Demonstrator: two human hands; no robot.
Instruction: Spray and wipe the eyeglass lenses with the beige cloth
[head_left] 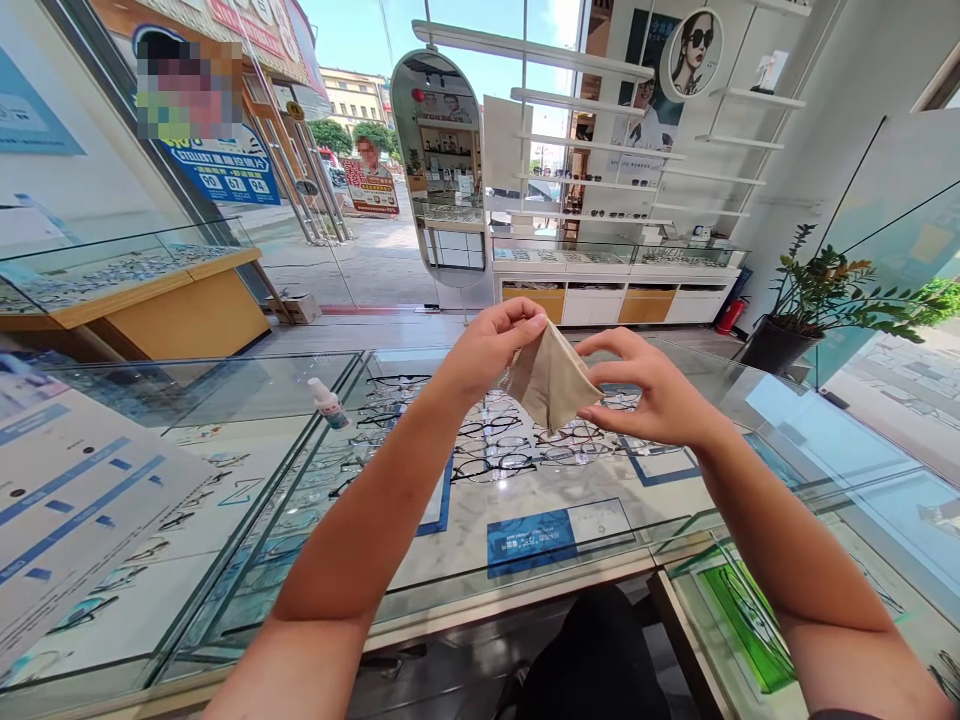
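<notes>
Both bare hands were up over the glass display counter (525, 597), forearms reaching in from the lower edge of view. Between them, well above the rows of eyeglasses, hung a beige cloth (551, 375), creased and drooping to a point.

Left hand (491, 350): thumb and fingertips pinched together on the cloth's upper corner, a closed grip, cloth falling away below. Right hand (649, 390): fingers curved and spread, thumb underneath, the cloth's right-hand corner lying between them; could not tell whether it was pinched there or merely touched.

Under the glass, eyeglasses (495, 466) sat in rows, mostly dark-rimmed, beneath and around the cloth in view. Nearer the front edge lay a blue-and-white printed card (529, 545). A small white spray bottle (328, 403) stood to the left of the left hand, tilted in the view. Further left, a large printed sheet (97, 480) covered part of the neighbouring case. Low on the right, a bright green tray (731, 635) held another pair of glasses.

Beyond the counter: tall oval mirror (442, 160), white wall shelves (525, 45), red fire extinguisher (731, 316) and, close beside it, a potted plant (825, 290).
</notes>
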